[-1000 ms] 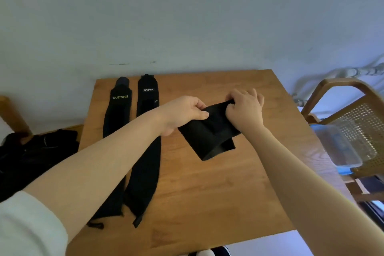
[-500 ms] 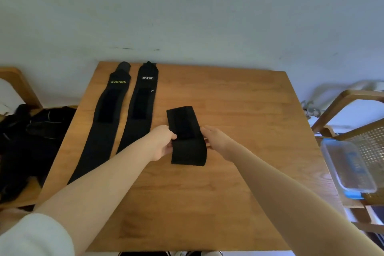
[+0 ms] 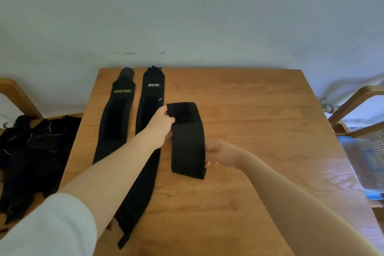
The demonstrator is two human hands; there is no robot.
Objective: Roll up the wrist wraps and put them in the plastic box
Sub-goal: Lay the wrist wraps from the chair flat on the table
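Note:
A folded black wrist wrap [image 3: 188, 141] lies on the wooden table [image 3: 259, 131], its far end curled over. My left hand [image 3: 161, 125] pinches the wrap's upper left edge. My right hand [image 3: 216, 153] holds the wrap's lower right edge, its fingers partly hidden under the fabric. Two more black wraps lie flat at the table's left: one marked XUEYING [image 3: 116, 118], one with a white logo [image 3: 151, 97]. The clear plastic box [image 3: 365, 166] with a blue base sits on a chair at the right.
A wooden chair with a woven seat [image 3: 357, 110] stands right of the table. Black cloth items [image 3: 27, 151] are heaped on a wooden seat at the left. A pale wall lies behind the table.
The wrap went from held in the air to lying on the table. My left hand moved up to its far left edge; my right hand stays at the near right edge.

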